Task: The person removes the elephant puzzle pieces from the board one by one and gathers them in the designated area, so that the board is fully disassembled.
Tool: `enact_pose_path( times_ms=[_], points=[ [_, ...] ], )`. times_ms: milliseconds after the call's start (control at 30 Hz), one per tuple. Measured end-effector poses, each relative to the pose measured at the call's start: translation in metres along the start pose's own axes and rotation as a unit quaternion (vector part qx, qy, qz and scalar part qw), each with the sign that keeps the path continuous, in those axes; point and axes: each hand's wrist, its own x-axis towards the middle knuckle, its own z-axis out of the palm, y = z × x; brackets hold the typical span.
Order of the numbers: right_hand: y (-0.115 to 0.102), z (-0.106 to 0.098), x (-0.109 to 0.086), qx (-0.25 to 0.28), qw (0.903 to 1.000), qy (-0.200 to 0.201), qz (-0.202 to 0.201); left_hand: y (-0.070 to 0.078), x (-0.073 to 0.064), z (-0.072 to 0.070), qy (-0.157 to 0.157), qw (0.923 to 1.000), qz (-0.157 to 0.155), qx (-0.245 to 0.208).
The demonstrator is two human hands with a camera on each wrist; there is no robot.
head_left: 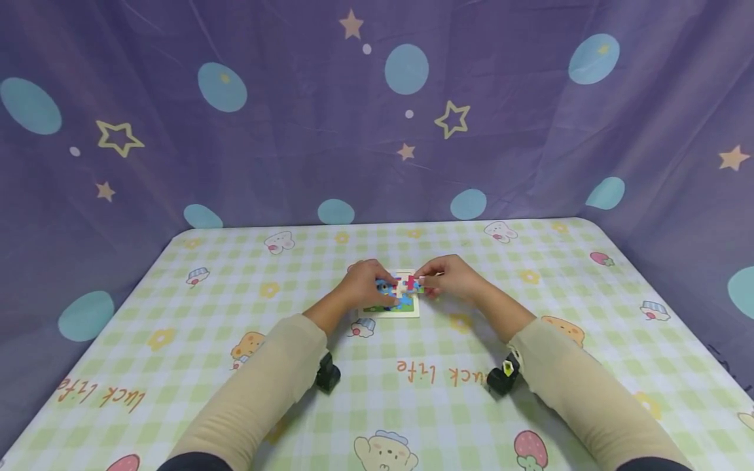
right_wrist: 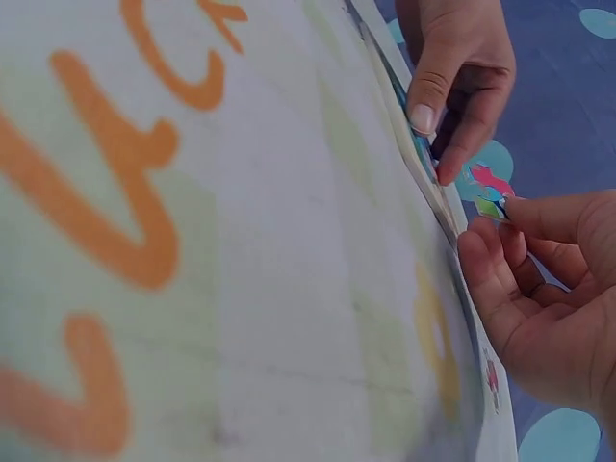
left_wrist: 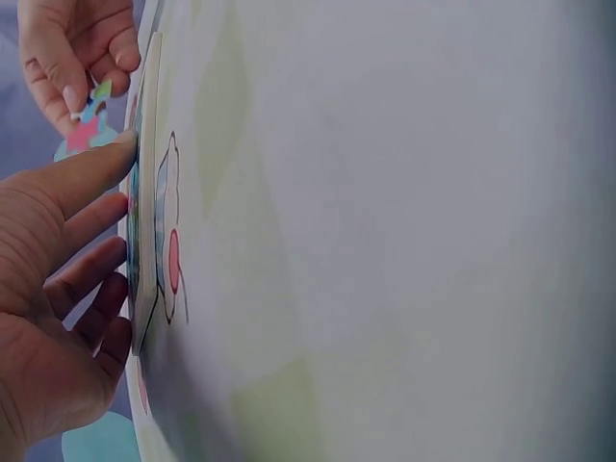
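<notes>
One puzzle piece (head_left: 412, 283), raised at the right edge of one puzzle board (head_left: 400, 314), points its pink end left, long axis roughly sideways. Of two hands, the right hand (head_left: 456, 278) pinches it; the left hand (head_left: 364, 282) rests ungripping on the board, atop one counter (head_left: 412, 418).

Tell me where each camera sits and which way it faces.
Head: worn on the head, facing forward and down at the puzzle board; shows left hand, right hand, sleeves.
Left wrist: on that wrist, facing the board's edge; both hands show.
Right wrist: on that wrist, facing the held piece; both hands show.
Shared: both wrist views show this piece and tablecloth.
</notes>
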Motion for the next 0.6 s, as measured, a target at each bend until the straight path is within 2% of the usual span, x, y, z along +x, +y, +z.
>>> enact_pose_path(
  times_ms=[200,600],
  points=[
    [0.004,-0.008,-0.004,0.012,0.9999,-0.005,-0.003,-0.001,-0.001,-0.001,-0.011,0.9999,-0.002,-0.003],
    [0.007,-0.023,-0.015,0.033,0.9993,0.015,-0.006,-0.003,-0.002,-0.006,-0.041,0.9991,0.005,-0.010]
  ],
)
